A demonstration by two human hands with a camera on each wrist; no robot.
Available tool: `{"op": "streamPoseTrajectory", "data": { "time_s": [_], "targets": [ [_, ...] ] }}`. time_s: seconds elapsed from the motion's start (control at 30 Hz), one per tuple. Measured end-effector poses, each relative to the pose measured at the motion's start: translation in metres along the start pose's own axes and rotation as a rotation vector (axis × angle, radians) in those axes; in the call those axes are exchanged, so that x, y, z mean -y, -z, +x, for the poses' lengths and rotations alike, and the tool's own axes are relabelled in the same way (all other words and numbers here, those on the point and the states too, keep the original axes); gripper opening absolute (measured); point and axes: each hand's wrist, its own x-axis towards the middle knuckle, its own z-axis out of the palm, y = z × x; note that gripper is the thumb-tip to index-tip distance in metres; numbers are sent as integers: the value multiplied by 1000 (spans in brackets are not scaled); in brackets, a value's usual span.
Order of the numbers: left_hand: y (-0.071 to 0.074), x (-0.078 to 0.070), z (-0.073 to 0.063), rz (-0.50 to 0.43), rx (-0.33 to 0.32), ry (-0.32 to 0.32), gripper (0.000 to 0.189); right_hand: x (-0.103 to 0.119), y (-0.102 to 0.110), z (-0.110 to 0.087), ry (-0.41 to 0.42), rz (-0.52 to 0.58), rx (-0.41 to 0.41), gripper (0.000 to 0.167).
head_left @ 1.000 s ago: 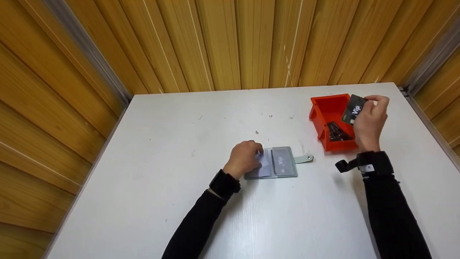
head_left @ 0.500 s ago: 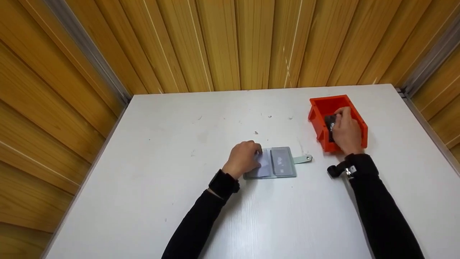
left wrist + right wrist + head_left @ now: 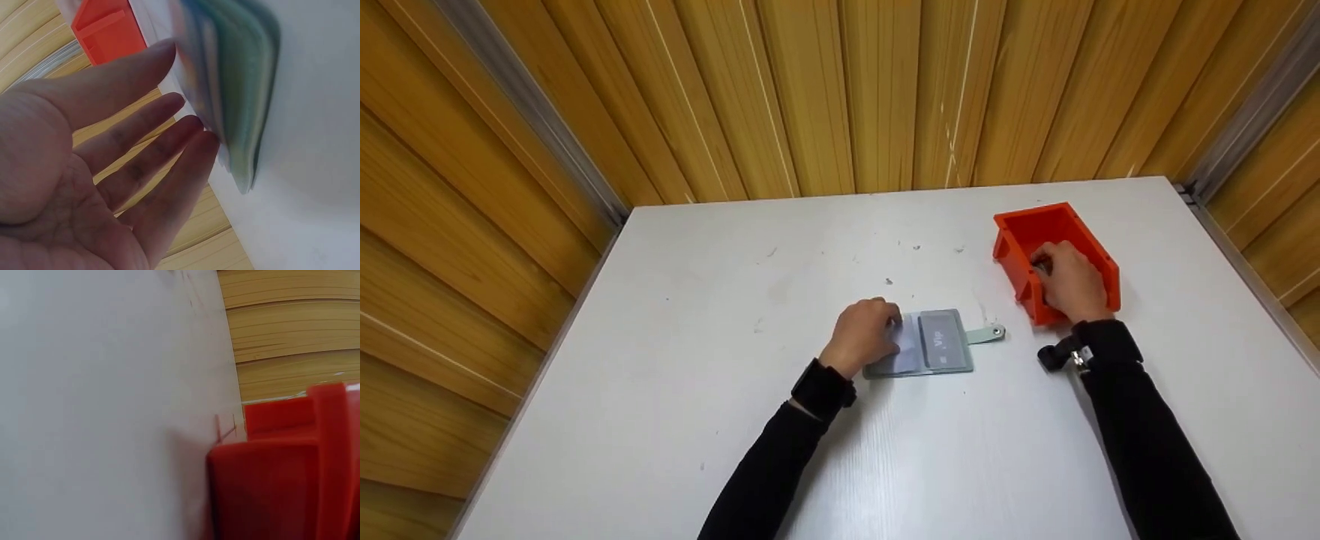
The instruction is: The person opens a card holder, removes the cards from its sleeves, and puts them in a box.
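Note:
A pale green card holder [image 3: 913,351] lies spread on the white table, with a card marked "Vip" [image 3: 939,343] under its right clear sleeve. My left hand [image 3: 859,336] rests on its left side, fingertips touching the clear pages. The left wrist view has the fingers fairly straight against the edge of the card holder [image 3: 243,84]. My right hand [image 3: 1074,283] is down inside a red bin [image 3: 1011,262], fingers curled. A sliver of a dark card [image 3: 1042,265] shows between thumb and fingers; the rest is hidden. The right wrist view shows only the bin's outside [image 3: 264,489].
A strap with a snap [image 3: 988,334] sticks out from the holder toward the bin. Yellow wood-patterned panels [image 3: 810,97] rise behind the white table [image 3: 697,315] and along both sides. The bin's walls surround my right hand.
My right hand has lowered the dark Vip card from above the bin and moved left and down into it, now mostly hiding the card. The left hand keeps its place on the card holder.

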Motion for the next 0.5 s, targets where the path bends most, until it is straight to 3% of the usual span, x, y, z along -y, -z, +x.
{"op": "streamPoseTrajectory", "data": {
  "time_s": [0.5],
  "targets": [
    [1, 0, 0, -23, 31, 21, 31, 2, 0, -3, -55, 66, -51, 26]
  ]
}}
